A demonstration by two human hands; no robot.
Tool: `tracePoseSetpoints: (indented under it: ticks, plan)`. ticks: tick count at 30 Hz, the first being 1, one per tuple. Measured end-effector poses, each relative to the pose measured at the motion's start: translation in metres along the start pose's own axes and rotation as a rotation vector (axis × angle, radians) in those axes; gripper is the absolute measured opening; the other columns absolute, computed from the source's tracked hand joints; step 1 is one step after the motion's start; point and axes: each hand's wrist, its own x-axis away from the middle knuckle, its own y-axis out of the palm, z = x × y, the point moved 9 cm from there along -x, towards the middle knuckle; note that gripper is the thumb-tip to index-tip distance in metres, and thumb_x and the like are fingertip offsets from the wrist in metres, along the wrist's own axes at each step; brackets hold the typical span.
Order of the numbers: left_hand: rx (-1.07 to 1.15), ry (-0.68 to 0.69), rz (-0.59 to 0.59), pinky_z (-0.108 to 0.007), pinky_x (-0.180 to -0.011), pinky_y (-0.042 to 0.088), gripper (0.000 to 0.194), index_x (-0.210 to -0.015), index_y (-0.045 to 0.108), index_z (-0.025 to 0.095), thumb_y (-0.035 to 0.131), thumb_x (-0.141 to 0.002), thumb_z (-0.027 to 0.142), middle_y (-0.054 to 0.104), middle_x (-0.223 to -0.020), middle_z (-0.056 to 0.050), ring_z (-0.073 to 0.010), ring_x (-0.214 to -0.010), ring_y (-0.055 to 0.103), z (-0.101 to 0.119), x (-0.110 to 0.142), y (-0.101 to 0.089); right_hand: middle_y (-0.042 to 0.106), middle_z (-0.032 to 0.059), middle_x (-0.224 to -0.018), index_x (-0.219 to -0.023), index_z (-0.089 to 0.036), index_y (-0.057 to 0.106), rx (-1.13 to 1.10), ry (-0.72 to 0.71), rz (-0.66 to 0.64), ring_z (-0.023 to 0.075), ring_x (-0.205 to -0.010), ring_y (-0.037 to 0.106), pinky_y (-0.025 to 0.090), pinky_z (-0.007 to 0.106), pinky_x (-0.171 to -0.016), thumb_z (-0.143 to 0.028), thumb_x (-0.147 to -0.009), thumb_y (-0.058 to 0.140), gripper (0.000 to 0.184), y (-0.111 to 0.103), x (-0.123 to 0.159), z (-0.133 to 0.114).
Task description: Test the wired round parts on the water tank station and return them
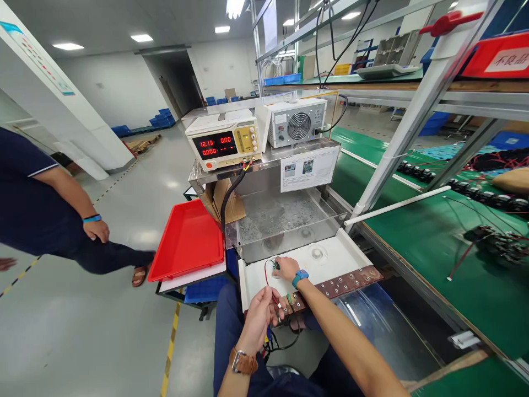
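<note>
Over the white tray-like fixture (297,274), my right hand (288,268) pinches a small dark part with a bit of green (276,266); its exact kind is too small to tell. A thin red and black wire (266,270) loops from this part down to my left hand (261,310). The fingers of my left hand are closed on the wire near its small white connector (280,305). Just below my hands runs a brown strip with several metal contacts (330,286). A green clip (289,299) with a black lead sits at that strip.
A power supply (223,140) with red digits and a grey fan-faced instrument (298,127) stand on the metal shelf. To the left lies a red tray (190,242). A green bench (463,253) holds dark wired parts at right. Another person (45,204) stands at left.
</note>
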Motion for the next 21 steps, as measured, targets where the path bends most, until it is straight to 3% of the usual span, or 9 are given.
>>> tracePoseSetpoints:
  ticks: [4,7,12,16,21]
  plan:
    - [-0.069,0.036,0.036,-0.018,-0.042,0.03,0.051,-0.082,0.055,0.018,0.067,-0.072,0.066,0.061,-0.07,0.0,-0.0064,-0.048,0.049,0.007,-0.014,0.001,0.071,0.0111,-0.102,-0.113,-0.019,0.059,-0.021,-0.007,0.0,0.0254,-0.095,0.066,0.042,0.028,-0.073,-0.043,-0.083,0.063,0.039,0.001,0.002,0.0]
    - [-0.137,0.102,0.02,-0.02,-0.049,0.038,0.047,-0.082,0.056,0.017,0.075,-0.068,0.058,0.062,-0.073,0.0,-0.0077,-0.055,0.051,0.011,-0.024,0.004,0.071,0.0113,-0.103,-0.115,-0.019,0.058,-0.026,-0.017,0.004,0.0256,-0.096,0.066,0.041,0.029,-0.074,-0.042,-0.084,0.061,0.038,0.002,0.002,0.0]
    - [-0.238,0.177,0.068,-0.022,-0.055,0.042,0.04,-0.078,0.056,0.018,0.079,-0.063,0.047,0.055,-0.061,0.004,-0.01,-0.056,0.052,0.002,-0.047,-0.007,0.071,0.0119,-0.103,-0.114,-0.019,0.058,-0.023,-0.002,0.006,0.0262,-0.097,0.065,0.041,0.029,-0.076,-0.041,-0.084,0.06,0.038,0.003,0.001,0.001]
    - [-0.415,0.271,0.159,-0.025,-0.061,0.043,0.031,-0.079,0.061,0.017,0.077,-0.063,0.038,0.061,-0.064,0.001,-0.0138,-0.061,0.058,-0.006,-0.065,-0.02,0.071,0.0125,-0.101,-0.114,-0.018,0.059,-0.011,-0.018,0.006,0.027,-0.096,0.066,0.041,0.03,-0.075,-0.039,-0.084,0.059,0.037,0.0,0.002,0.0]
    - [-0.515,0.296,0.152,-0.029,-0.069,0.047,0.024,-0.081,0.063,0.017,0.071,-0.067,0.035,0.07,-0.071,-0.004,-0.0199,-0.072,0.066,-0.014,-0.079,-0.025,0.071,0.0125,-0.1,-0.116,-0.018,0.057,-0.012,-0.028,-0.002,0.0264,-0.096,0.066,0.041,0.03,-0.074,-0.038,-0.084,0.058,0.038,-0.002,0.002,-0.001]
